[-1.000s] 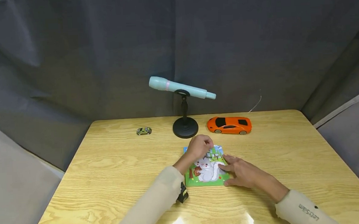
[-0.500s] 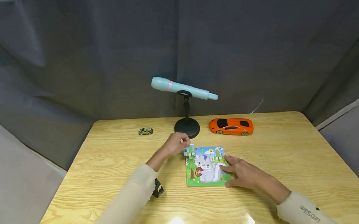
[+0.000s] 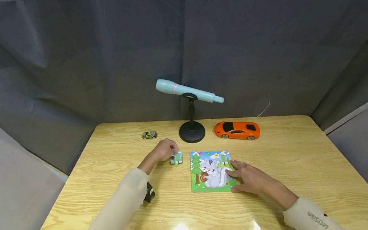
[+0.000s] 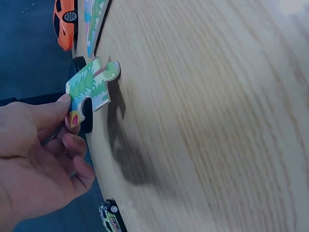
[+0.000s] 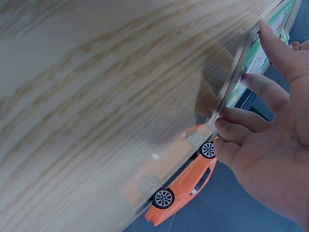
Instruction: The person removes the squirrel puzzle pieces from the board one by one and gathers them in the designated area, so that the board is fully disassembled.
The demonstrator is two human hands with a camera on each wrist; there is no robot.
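Observation:
In the head view a square squirrel jigsaw puzzle (image 3: 206, 189) lies flat at the middle of the table. Left of it, my left hand (image 3: 165, 149) pinches a loose puzzle piece (image 3: 176, 158) between thumb and fingers. That puzzle piece (image 4: 89, 87), seen in the left wrist view, shows a green tree and casts a shadow on the wood below; the other fingers curl loosely beneath. On the puzzle's right side rests my right hand (image 3: 251, 176), fingers spread. From the right wrist view, fingertips of the right hand (image 5: 270, 116) touch the puzzle's edge and face.
A pale blue microphone (image 3: 198, 93) sits on a black stand (image 3: 192, 132) behind the puzzle. To its right is an orange toy car (image 3: 237, 130), to its left a small patterned toy car (image 3: 149, 135). A dark curtain (image 3: 246, 49) hangs past the table's back edge.
My left hand has moved from over the puzzle to its left, carrying the puzzle piece with it. The right hand has stayed at the puzzle's right side.

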